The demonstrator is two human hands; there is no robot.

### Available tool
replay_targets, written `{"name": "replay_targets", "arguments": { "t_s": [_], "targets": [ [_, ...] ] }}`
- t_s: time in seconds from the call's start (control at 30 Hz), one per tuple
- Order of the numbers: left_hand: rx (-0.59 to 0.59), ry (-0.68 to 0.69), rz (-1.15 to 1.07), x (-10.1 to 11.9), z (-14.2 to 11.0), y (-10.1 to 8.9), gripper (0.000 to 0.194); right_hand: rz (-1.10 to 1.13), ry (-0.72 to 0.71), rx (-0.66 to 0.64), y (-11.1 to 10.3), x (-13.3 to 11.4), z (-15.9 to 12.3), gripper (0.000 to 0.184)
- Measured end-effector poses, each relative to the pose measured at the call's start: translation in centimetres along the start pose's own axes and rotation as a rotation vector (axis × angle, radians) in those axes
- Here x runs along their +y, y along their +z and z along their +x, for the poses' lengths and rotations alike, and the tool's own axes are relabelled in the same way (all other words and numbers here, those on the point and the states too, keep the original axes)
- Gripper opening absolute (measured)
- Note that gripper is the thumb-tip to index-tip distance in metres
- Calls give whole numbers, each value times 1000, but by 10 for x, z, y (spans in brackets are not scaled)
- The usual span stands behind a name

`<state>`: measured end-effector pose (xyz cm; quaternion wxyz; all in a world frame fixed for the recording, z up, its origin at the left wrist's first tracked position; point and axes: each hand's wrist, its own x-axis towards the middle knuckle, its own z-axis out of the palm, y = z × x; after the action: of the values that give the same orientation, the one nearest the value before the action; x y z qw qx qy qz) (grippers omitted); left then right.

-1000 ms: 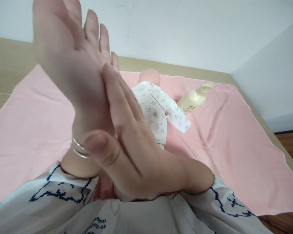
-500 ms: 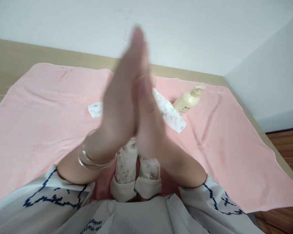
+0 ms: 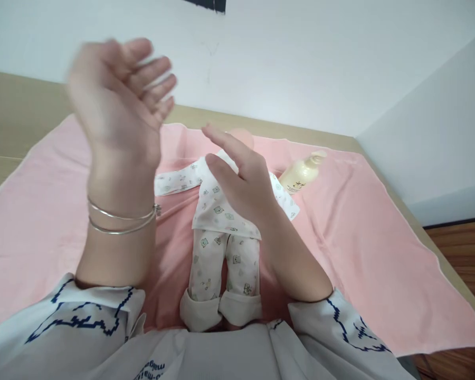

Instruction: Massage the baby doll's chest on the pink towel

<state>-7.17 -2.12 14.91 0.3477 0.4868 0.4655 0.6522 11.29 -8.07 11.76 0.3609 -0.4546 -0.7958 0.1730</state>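
My left hand (image 3: 121,100) is raised at the upper left, blurred, its palm turned inward and its fingers loosely curled and apart, holding nothing. Two thin silver bangles (image 3: 121,221) circle that wrist. My right hand (image 3: 247,179) hovers above the chest of a small doll-like figure (image 3: 225,211), fingers stretched out and bare. The figure lies on its back in a white printed top and trousers with turned-up cuffs. Its rounded head (image 3: 242,138) shows only in part, and my right hand covers some of the top. A pale yellow pump bottle (image 3: 301,174) lies beside its sleeve on the right.
A pink blanket (image 3: 360,253) with creases spreads under the figure and the bottle. Beneath it is a light wooden surface (image 3: 19,100), bordered by a white wall (image 3: 293,63) at the back. Darker wood (image 3: 459,253) shows at the lower right.
My palms, pressed together before, have parted. My left hand has swung up and left; my right hand has lowered over the figure's chest, and more of the printed clothes shows.
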Motion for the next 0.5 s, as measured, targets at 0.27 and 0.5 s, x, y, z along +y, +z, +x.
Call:
{"name": "replay_targets", "arguments": {
  "t_s": [0.27, 0.5],
  "targets": [
    [-111, -90, 126, -91, -44, 74, 28, -229, 255, -37, 50, 77, -6, 65],
    [-258, -9, 487, -156, -41, 72, 40, -302, 105, -188, 47, 116, -2, 61]
  ]
}}
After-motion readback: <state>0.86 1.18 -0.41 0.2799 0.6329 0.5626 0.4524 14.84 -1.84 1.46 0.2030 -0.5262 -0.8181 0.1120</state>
